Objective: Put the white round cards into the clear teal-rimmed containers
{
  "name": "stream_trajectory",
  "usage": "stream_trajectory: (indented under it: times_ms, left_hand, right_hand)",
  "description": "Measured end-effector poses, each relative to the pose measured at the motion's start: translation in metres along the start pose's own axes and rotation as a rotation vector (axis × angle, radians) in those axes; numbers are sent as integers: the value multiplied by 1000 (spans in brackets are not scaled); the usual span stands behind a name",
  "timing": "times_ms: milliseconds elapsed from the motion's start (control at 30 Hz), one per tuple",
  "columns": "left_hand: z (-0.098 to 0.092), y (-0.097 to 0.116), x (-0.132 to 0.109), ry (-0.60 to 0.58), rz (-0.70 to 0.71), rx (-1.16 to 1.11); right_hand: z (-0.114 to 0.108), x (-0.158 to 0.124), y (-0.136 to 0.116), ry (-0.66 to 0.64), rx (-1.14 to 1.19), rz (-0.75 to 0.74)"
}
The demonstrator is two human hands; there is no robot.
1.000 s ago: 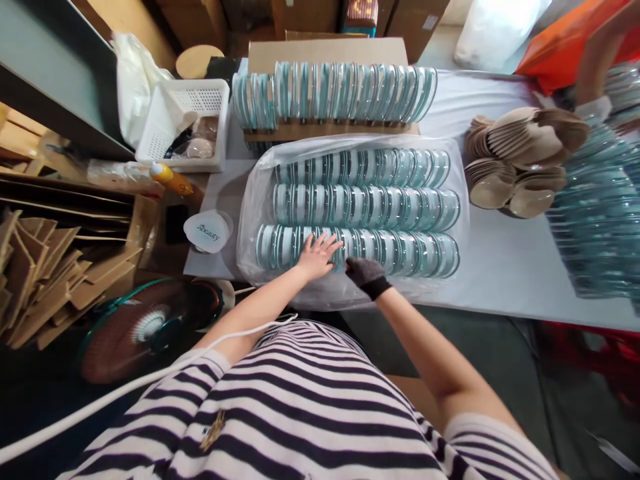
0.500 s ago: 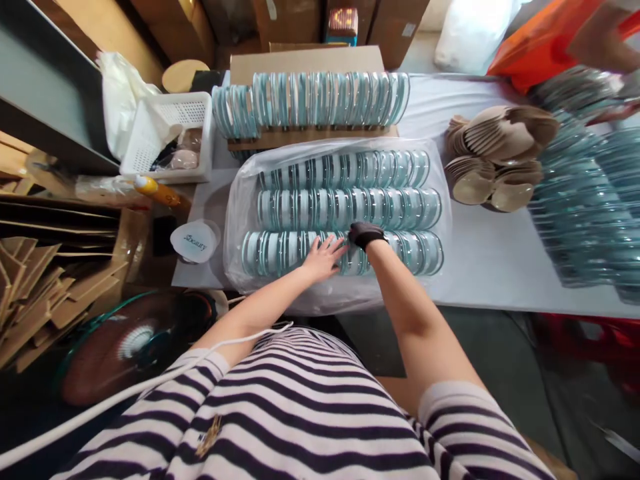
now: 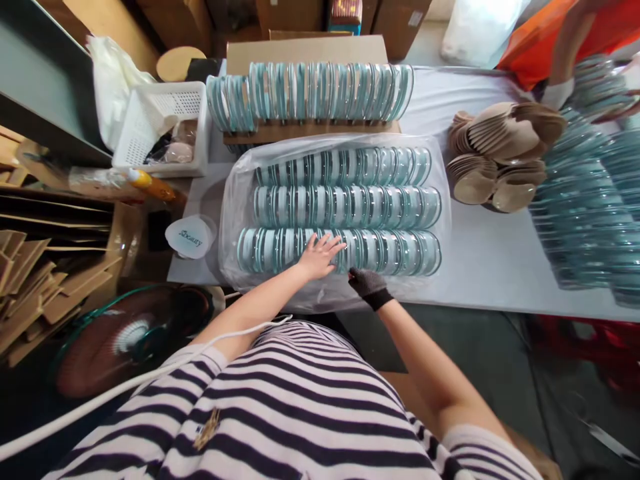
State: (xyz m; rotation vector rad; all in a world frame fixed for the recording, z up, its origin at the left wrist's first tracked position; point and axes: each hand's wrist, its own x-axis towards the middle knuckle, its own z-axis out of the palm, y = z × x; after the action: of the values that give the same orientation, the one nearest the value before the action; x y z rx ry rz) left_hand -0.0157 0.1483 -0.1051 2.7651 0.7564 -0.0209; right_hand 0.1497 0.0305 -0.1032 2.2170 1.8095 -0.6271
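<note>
Three rows of round teal-rimmed clear discs [image 3: 345, 207] stand on edge on a clear plastic bag [image 3: 230, 220] spread on a white table. My bare left hand [image 3: 320, 255] lies on top of the nearest row, fingers spread and stretched out. My right hand [image 3: 367, 285], in a dark knit glove, sits at the near edge of that row beside the left hand, fingers curled downward; whether it holds anything is hidden.
A cardboard box [image 3: 305, 50] behind carries another row of discs [image 3: 310, 93]. Brown paper pieces [image 3: 500, 157] and more disc stacks [image 3: 585, 213] lie right. A white basket [image 3: 160, 127], a labelled lid [image 3: 191, 237] and a fan [image 3: 125, 333] are left. Another person's gloved hand [image 3: 557, 93] works far right.
My gloved right hand has come back from the top of the nearest row to its near edge. My left hand stays on the row.
</note>
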Motion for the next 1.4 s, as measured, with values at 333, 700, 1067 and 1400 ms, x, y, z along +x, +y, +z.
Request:
stream_trajectory:
  times_ms: [333,700,1067,1400]
  left_hand:
    - [-15,15,4,4,-5,-12]
    - [6,35,35,-7,39,71]
    - [5,37,32,20,34,35]
    - [-14,11,56,54,-28,-17]
  right_hand:
    - [-6,11,29,191,182,109]
    - [-130,106,21,-226,-241,-82]
    - [52,-21,43,55,187,214]
    - [88,-28,35,-150,375,353]
